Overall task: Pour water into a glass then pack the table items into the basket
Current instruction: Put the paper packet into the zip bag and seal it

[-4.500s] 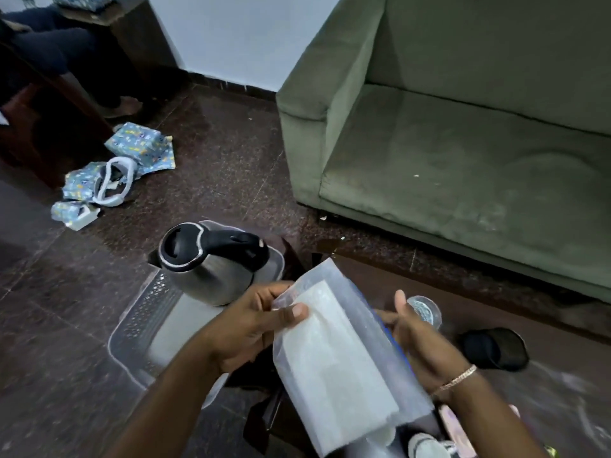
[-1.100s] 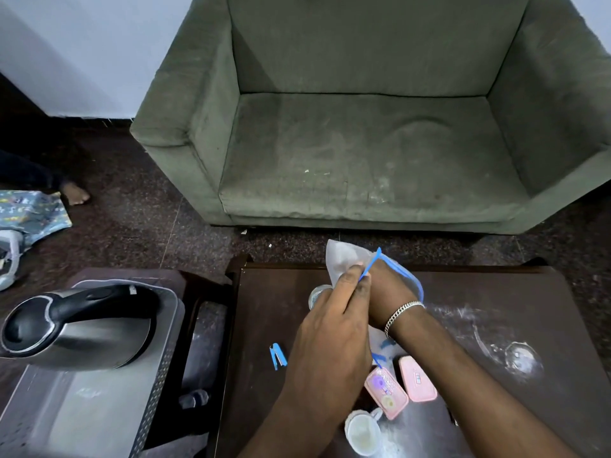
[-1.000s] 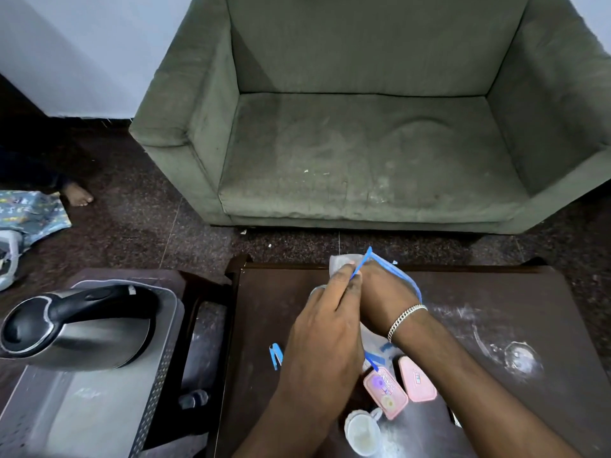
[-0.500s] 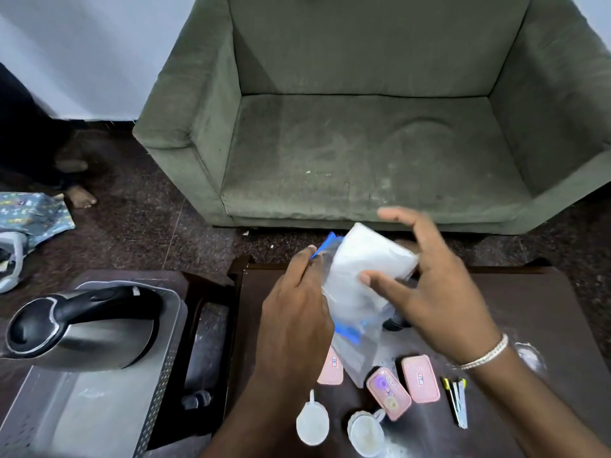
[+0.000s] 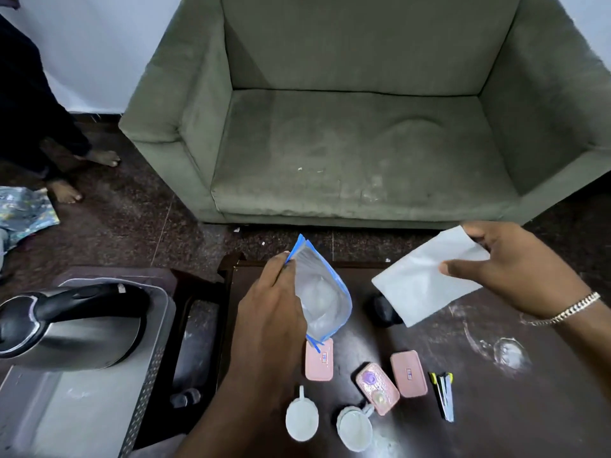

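Observation:
My left hand (image 5: 264,312) grips a clear zip bag with a blue seal (image 5: 319,292) by its top edge, held above the dark table (image 5: 496,408). My right hand (image 5: 515,269) pinches a white folded sheet (image 5: 426,282) up and to the right of the bag. On the table lie three pink cases (image 5: 408,373), two small white lidded cups (image 5: 353,428) and a bunch of small tools (image 5: 444,395). The steel kettle (image 5: 69,332) stands in the grey basket (image 5: 99,408) at the left.
A green sofa (image 5: 363,143) stands right behind the table. Someone's bare feet (image 5: 82,170) are on the dark floor at far left, near patterned wrapping (image 5: 23,213). A small black object (image 5: 383,310) sits on the table under the white sheet. White powder smears mark the table's right side.
My right hand has pulled the white sheet out of the zip bag and moved it to the right. My left hand still holds the bag, now emptier.

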Available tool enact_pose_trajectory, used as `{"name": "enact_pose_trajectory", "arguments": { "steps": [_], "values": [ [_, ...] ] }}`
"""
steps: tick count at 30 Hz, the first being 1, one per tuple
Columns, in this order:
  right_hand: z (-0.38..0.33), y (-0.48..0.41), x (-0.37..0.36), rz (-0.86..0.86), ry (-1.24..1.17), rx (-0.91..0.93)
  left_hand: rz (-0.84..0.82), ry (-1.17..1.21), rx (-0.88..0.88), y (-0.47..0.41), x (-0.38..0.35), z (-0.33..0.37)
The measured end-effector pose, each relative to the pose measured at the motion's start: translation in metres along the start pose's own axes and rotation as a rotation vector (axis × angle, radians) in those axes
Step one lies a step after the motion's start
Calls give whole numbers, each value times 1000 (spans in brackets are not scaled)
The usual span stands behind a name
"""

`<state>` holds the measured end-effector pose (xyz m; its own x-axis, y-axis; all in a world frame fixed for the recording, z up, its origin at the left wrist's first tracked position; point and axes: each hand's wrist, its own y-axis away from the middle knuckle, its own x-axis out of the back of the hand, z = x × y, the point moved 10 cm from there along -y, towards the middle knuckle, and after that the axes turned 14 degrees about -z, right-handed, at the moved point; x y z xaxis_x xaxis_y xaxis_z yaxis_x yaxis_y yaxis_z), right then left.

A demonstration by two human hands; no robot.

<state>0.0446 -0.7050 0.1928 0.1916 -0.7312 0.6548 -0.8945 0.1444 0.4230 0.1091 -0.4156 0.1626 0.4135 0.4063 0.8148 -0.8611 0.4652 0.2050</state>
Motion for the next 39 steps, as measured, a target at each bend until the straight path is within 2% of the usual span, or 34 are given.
{"name": "enact_pose_trajectory", "arguments": {
  "steps": [5,11,14,20,27,30,39],
  "values": [
    [65,-22,-8,68,-72,-66,4,-13,6,4,-1,-4],
    [141,-41,-55,228,-329,-196,-27,-23,1,4,-9,-8],
    [164,-45,-76,271,-294,-269,-44,-46,15,3,-11,-11],
    [178,-52,-100,238,-193,-290,-51,-77,14,0,-13,-15],
    [190,-60,-124,310,-260,-399,-52,-56,0,-2,-17,-13],
    [189,-68,-141,281,-243,-413,-51,-37,-31,-3,-18,-11],
    [194,-92,-170,148,-43,-433,-33,-4,17,-2,-15,-21]
  ]
}}
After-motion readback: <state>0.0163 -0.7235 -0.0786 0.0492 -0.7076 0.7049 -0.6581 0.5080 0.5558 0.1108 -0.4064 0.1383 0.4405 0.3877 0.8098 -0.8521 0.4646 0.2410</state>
